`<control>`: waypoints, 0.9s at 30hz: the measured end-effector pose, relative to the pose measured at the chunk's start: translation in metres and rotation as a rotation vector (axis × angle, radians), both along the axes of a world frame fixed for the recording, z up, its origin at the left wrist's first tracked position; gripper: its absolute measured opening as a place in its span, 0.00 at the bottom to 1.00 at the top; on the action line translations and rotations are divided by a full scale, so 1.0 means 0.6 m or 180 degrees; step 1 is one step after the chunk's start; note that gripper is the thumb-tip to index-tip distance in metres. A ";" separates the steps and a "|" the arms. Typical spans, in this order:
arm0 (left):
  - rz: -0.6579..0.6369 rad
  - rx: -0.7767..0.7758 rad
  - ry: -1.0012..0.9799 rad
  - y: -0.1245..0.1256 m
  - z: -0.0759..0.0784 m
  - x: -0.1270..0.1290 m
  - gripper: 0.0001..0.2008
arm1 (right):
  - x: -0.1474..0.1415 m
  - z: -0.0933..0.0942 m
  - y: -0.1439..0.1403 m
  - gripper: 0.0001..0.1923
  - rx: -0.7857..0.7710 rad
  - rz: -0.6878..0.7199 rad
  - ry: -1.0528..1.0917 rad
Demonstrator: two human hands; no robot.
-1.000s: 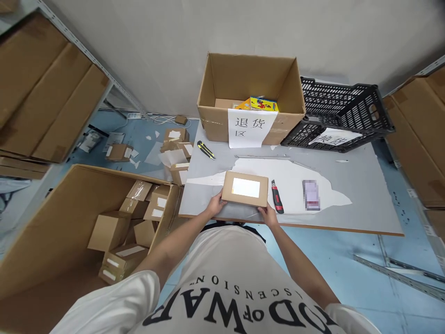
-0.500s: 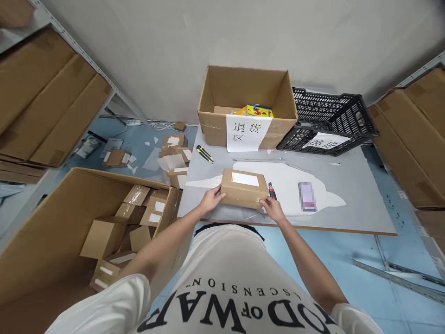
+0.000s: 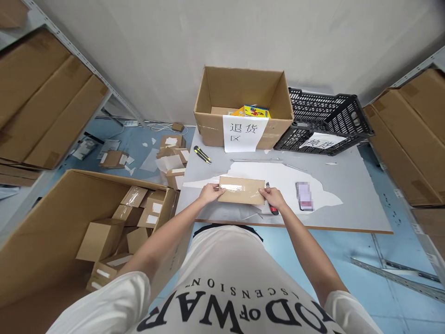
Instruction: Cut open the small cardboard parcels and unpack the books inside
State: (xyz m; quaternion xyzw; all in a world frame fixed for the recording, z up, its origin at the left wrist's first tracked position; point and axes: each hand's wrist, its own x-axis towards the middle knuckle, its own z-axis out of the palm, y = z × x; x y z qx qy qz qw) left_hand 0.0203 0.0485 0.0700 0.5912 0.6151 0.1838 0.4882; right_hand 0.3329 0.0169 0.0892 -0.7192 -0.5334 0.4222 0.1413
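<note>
A taped brown cardboard box (image 3: 241, 195) is held between both hands over the near side of the table. Clear tape shines across the face turned toward me. My left hand (image 3: 211, 193) is closed on its left end, thumb on the near face. At the right end my right hand (image 3: 274, 196) grips it the same way. A red and black utility knife (image 3: 274, 210) lies just under and beside my right hand, partly hidden by it. Farther right a phone (image 3: 304, 195) with a blurred screen rests on white paper.
On the table (image 3: 361, 208), a yellow and black utility knife (image 3: 202, 155) lies left. Behind stand an open carton (image 3: 208, 130) with a paper sign and a black plastic crate (image 3: 333, 116). A large carton (image 3: 45, 232) of small boxes is at my left.
Both hands have tipped the box, so the face with the white label has turned out of sight and a taped face shows. More of the red knife is uncovered.
</note>
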 end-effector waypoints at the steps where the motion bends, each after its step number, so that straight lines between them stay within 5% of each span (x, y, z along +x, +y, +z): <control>1: 0.0038 -0.0051 0.0017 0.001 -0.007 0.000 0.25 | 0.000 -0.004 0.004 0.16 -0.0068 -0.0038 0.0020; 9: 0.0309 -0.0212 0.0140 0.015 -0.045 0.006 0.26 | 0.004 -0.030 0.024 0.19 -0.0234 0.0082 -0.0034; 20: 0.0317 0.0021 0.0145 0.003 -0.036 0.010 0.23 | 0.007 -0.051 0.023 0.22 -0.0056 -0.0076 0.0192; 27: 0.0563 0.0101 -0.0344 -0.027 -0.073 -0.023 0.26 | 0.030 -0.104 -0.053 0.26 0.0563 -0.0688 0.0477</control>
